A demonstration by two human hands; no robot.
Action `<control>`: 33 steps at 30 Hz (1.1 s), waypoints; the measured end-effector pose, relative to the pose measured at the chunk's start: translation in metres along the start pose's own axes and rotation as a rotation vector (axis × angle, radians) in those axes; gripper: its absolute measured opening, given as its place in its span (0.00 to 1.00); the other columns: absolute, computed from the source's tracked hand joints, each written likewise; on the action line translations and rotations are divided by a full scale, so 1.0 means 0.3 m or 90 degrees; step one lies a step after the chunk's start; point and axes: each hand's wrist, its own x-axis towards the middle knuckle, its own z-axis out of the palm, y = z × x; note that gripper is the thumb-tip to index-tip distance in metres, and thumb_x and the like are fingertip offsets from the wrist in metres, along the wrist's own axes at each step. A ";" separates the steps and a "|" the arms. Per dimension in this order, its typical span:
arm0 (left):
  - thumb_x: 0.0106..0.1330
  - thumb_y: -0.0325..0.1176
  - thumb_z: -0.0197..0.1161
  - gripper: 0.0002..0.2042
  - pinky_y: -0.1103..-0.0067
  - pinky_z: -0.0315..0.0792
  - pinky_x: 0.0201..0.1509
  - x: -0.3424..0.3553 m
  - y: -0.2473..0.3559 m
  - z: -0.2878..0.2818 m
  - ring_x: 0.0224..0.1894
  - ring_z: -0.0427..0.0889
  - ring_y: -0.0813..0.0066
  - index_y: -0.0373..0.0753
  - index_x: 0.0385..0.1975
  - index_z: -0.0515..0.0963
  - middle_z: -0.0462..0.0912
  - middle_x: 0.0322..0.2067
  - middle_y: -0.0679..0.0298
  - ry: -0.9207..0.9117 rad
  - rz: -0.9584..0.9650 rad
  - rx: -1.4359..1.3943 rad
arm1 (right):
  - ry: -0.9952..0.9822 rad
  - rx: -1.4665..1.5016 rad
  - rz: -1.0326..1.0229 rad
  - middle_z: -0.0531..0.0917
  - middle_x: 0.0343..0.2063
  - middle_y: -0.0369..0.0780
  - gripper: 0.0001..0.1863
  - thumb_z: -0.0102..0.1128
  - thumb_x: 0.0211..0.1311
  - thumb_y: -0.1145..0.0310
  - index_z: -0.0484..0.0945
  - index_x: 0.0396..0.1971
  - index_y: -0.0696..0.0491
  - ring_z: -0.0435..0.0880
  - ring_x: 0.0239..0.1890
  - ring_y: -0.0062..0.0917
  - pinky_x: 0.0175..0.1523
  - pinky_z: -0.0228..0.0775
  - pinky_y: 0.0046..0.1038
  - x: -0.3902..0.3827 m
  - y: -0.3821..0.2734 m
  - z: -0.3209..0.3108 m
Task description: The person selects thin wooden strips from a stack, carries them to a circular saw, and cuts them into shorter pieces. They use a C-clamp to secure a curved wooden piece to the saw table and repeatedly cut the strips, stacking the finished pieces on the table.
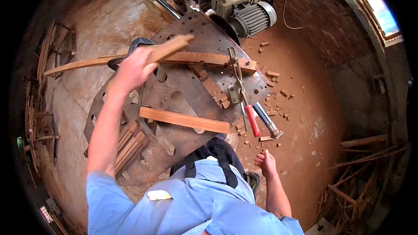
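My left hand [134, 68] grips a short wooden strip [173, 43], raised over a long curved wooden piece [201, 58] lying across the dark, holed metal table [187, 26]. A toggle clamp [236, 72] with a red handle [252, 121] stands at the curved piece's right end, beside a chrome cylinder [266, 118]. A straight board [183, 119] lies nearer me, and stacked strips [129, 148] rest at the lower left. My right hand [264, 161] hangs below the handle with fingers curled; what it holds, if anything, I cannot make out.
A motor [252, 19] and machine column sit behind the table. Small offcuts [273, 74] litter the dusty floor to the right. Timber pieces [361, 141] lean at the right, and more stand along the far left. A window [378, 4] is at the upper right.
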 end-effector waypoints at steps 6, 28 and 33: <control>0.56 0.34 0.63 0.18 0.65 0.73 0.47 0.307 0.127 0.338 0.44 0.77 0.54 0.38 0.46 0.72 0.76 0.39 0.54 0.048 0.144 0.020 | 0.024 0.047 -0.028 0.79 0.30 0.40 0.19 0.46 0.69 0.50 0.66 0.42 0.52 0.79 0.29 0.29 0.32 0.74 0.31 0.011 -0.085 -0.104; 0.55 0.31 0.58 0.17 0.63 0.69 0.48 0.484 0.245 0.695 0.44 0.74 0.55 0.39 0.46 0.74 0.76 0.37 0.54 -0.152 0.206 -0.133 | 0.030 0.125 0.013 0.79 0.29 0.39 0.16 0.45 0.69 0.50 0.67 0.37 0.48 0.79 0.29 0.31 0.32 0.73 0.32 -0.007 -0.032 -0.049; 0.58 0.34 0.56 0.11 0.65 0.68 0.52 0.494 0.222 0.708 0.46 0.73 0.54 0.38 0.37 0.76 0.76 0.34 0.52 -0.116 0.309 -0.157 | 0.077 0.118 0.026 0.79 0.29 0.40 0.14 0.46 0.69 0.52 0.67 0.37 0.48 0.79 0.29 0.30 0.31 0.73 0.31 -0.024 -0.050 0.001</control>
